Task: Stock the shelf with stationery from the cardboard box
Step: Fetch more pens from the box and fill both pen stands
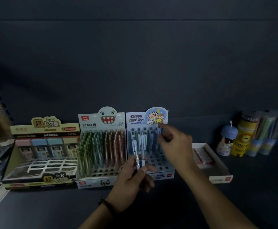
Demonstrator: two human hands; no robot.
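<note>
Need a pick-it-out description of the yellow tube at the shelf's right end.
On the dark shelf, look to the cluster of upright containers at the right end. The yellow tube stands between a blue-capped jar on its left and clear tubes on its right. It alone is yellow, with a cartoon lion and the letters COLO.

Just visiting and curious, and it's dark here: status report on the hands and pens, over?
Left hand grips two pens upright. Right hand over Crayon Shinchan display, grip blurred. Front holes empty; nothing seen in the way.
</note>
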